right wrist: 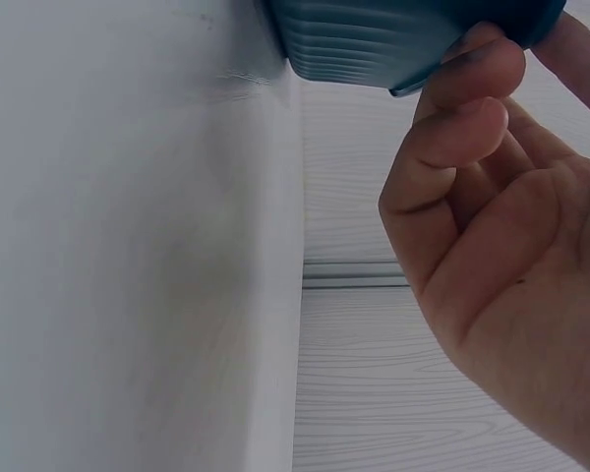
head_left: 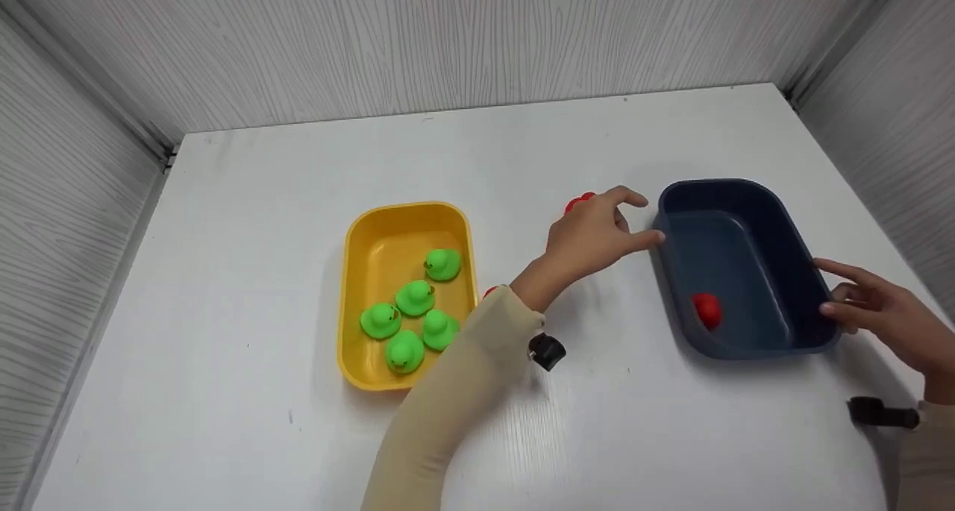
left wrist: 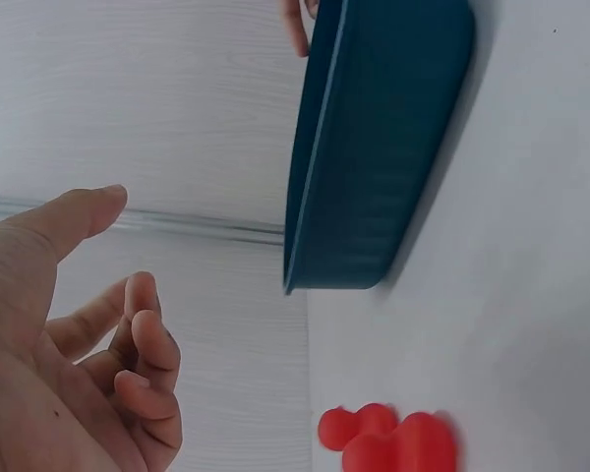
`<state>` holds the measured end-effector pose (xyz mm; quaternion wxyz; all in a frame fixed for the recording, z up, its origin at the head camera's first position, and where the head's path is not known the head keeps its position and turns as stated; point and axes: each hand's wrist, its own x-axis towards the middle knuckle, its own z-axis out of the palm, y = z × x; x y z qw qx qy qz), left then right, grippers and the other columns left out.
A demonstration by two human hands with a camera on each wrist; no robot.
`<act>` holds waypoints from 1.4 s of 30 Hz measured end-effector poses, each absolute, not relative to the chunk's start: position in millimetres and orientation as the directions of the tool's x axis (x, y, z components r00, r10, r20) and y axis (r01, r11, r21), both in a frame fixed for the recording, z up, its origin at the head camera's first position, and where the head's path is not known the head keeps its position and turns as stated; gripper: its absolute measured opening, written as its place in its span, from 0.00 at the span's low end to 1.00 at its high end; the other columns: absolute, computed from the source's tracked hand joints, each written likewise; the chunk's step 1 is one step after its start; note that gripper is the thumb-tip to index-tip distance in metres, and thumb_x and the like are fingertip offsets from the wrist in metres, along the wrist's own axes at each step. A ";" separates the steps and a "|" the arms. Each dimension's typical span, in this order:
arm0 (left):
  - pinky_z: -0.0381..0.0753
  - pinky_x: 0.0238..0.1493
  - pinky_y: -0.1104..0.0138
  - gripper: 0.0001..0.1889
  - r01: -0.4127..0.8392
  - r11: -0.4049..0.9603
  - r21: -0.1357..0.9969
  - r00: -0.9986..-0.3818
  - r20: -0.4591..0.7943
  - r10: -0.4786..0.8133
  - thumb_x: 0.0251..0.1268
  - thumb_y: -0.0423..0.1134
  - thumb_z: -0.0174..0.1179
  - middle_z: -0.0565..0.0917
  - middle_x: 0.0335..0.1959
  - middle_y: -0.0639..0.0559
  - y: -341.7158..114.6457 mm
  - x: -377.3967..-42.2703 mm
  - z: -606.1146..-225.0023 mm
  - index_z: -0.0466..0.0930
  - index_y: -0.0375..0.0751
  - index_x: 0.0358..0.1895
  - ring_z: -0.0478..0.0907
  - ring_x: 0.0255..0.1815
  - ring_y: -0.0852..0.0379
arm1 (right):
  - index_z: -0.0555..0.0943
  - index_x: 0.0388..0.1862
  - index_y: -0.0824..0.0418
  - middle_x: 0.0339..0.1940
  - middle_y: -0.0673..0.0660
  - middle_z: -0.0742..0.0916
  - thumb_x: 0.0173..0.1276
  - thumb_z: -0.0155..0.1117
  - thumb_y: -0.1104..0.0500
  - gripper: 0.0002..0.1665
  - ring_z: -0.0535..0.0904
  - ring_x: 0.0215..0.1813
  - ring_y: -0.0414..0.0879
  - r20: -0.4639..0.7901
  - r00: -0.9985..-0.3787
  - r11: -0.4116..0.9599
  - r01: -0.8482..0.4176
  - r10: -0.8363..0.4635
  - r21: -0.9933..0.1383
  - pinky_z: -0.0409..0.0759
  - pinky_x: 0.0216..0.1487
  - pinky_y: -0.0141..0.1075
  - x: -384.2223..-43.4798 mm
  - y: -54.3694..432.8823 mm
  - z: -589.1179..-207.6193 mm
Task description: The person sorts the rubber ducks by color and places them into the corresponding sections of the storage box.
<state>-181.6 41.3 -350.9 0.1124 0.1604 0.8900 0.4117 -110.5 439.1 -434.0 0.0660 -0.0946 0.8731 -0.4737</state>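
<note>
The left arm [head_left: 418, 459], in a beige fabric sleeve [head_left: 466, 377], stretches from near toward far right; the left hand [head_left: 589, 235] has thumb and forefinger parted. The right hand [head_left: 888, 315] points leftward from the right, lower fingers [right wrist: 413, 187] bent.

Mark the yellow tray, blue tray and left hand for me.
Yellow tray [head_left: 382, 261]: head view, bare floor.
Blue tray [head_left: 727, 261]: head view, bare floor.
Left hand [head_left: 591, 230]: head view, back of the hand.
</note>
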 end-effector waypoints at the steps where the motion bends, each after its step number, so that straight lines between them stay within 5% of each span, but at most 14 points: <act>1: 0.72 0.30 0.71 0.26 0.194 0.600 0.776 -0.923 -0.063 0.380 0.56 0.58 0.65 0.79 0.34 0.62 37.2 -180.6 -349.6 0.75 0.62 0.59 0.75 0.33 0.66 | 0.62 0.75 0.52 0.25 0.42 0.77 0.69 0.56 0.71 0.38 0.71 0.24 0.39 -0.024 -0.974 0.533 -0.101 -0.224 -0.840 0.68 0.29 0.31 -110.5 438.7 -434.3; 14: 0.70 0.32 0.71 0.25 0.180 0.483 0.857 -0.901 -0.053 0.430 0.56 0.54 0.67 0.77 0.31 0.57 -21.8 -163.6 -350.1 0.77 0.55 0.57 0.73 0.33 0.62 | 0.63 0.74 0.52 0.27 0.42 0.78 0.69 0.57 0.70 0.37 0.73 0.24 0.36 -0.030 -0.978 0.561 -0.094 -0.207 -0.822 0.71 0.29 0.29 -111.4 434.6 -433.1; 29: 0.69 0.26 0.72 0.29 0.139 0.627 0.766 -0.901 -0.165 0.401 0.56 0.52 0.67 0.77 0.31 0.55 -74.0 -145.5 -362.4 0.73 0.54 0.62 0.66 0.20 0.60 | 0.61 0.75 0.50 0.29 0.43 0.76 0.70 0.56 0.69 0.37 0.72 0.26 0.38 -0.041 -0.979 0.588 -0.085 -0.197 -0.804 0.71 0.28 0.31 -106.2 437.5 -440.5; 42: 0.72 0.31 0.70 0.26 0.192 0.738 0.646 -0.840 -0.281 0.465 0.52 0.53 0.69 0.79 0.31 0.55 -90.6 -139.4 -363.1 0.77 0.55 0.57 0.74 0.31 0.59 | 0.61 0.75 0.51 0.27 0.43 0.76 0.70 0.55 0.70 0.37 0.71 0.24 0.39 -0.026 -0.977 0.562 -0.101 -0.213 -0.821 0.70 0.27 0.32 -111.0 435.3 -435.8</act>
